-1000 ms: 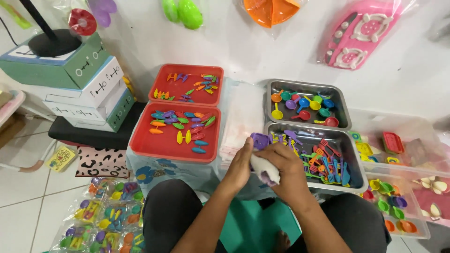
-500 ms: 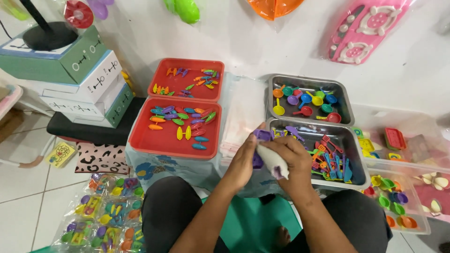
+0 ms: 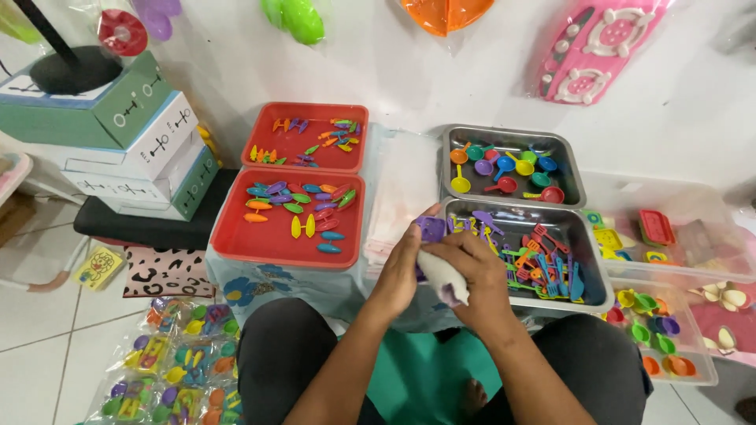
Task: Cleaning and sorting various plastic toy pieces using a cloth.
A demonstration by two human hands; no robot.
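Both hands work a small bag with a purple toy.
Right hand (image 3: 472,267) fingers wrap the clear plastic bag (image 3: 443,277); left hand (image 3: 403,264) fingertips pinch the purple toy piece (image 3: 431,229) just above it, steel tray (image 3: 592,271) right of fingers.

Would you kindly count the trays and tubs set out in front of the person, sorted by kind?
Red square plastic trays: 2
Rectangular steel trays: 2
Clear plastic tubs: 2
Total: 6
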